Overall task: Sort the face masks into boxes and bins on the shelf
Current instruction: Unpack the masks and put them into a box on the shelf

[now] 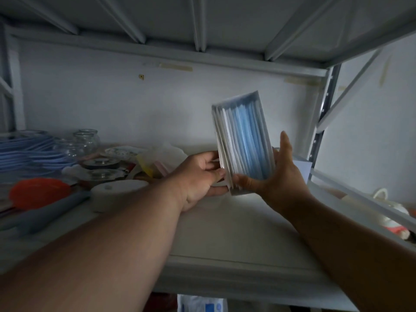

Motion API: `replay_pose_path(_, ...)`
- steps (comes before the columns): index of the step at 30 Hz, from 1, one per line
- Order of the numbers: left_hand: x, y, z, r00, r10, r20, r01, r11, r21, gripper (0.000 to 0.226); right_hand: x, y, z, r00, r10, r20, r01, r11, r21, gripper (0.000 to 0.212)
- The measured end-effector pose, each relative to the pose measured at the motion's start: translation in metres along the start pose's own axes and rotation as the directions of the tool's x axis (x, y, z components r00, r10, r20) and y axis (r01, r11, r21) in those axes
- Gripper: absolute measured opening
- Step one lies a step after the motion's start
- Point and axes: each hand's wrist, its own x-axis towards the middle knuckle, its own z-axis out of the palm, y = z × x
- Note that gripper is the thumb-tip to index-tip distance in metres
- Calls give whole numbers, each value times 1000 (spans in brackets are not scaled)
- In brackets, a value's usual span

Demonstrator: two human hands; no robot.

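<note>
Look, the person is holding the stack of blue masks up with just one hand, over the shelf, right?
Not quite. Both hands hold it: the left hand grips the lower left edge of the stack of blue masks, and the right hand cups its right side and bottom. The head view shows this. The stack is indeed held up over the shelf.

Left-side clutter blurred — shelf front cut off.
</note>
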Motion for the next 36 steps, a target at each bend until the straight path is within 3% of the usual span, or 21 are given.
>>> replay_pose_path(8,3,-4,-2,1000,7,11,-6,998,-59,44,-2,-5,1,1000,8,8,-8,996,-84,151)
replay_pose_path(20,5,-2,-7,995,32,-99,-22,995,100,37,6,4,2,1000,-10,13,12,992,-124,121)
replay_pose_path(27,4,-6,-12,995,35,-96,-15,980,199,61,3,1,2,1000,-15,20,17,995,-99,110)
replay_pose_path(32,5,-3,-11,982,102,-160,-62,969,239,41,3,1,1,999,-21,25,24,995,-95,108)
replay_pose_path(36,7,-5,-11,987,96,-130,-68,976,205,28,5,3,0,1000,-13,5,13,996,-87,98)
